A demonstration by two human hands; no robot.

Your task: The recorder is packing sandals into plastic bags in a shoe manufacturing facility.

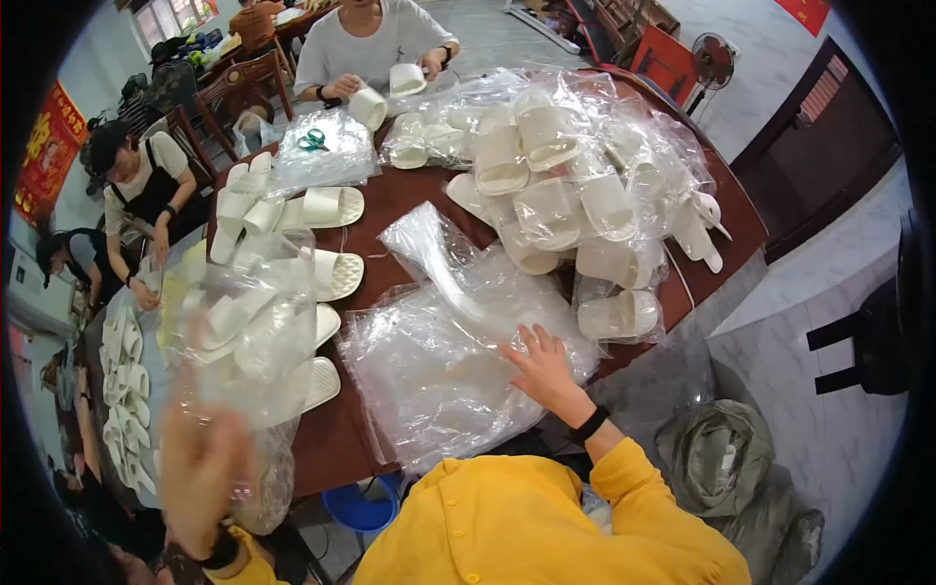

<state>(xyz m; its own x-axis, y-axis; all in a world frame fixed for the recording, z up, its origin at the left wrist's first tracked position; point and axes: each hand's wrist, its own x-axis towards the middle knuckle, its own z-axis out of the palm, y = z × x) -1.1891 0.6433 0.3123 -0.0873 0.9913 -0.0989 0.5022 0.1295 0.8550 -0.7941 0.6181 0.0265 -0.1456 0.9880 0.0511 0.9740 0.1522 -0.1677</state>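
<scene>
My right hand rests with fingers spread on a stack of clear plastic bags in front of me. My left hand is raised at the lower left and smeared by motion. A clear plastic bag hangs beside it, over part of the slippers; whether my fingers grip it cannot be made out. White slippers lie in a row along the table's left part, soles up or sideways. Across the right half is a heap of bagged white slippers, some bags overlapping.
Across the brown table, a person in a white shirt holds two slippers. Green-handled scissors lie on more bags. Other people work at the left beside more slippers. A blue bucket stands below the near edge.
</scene>
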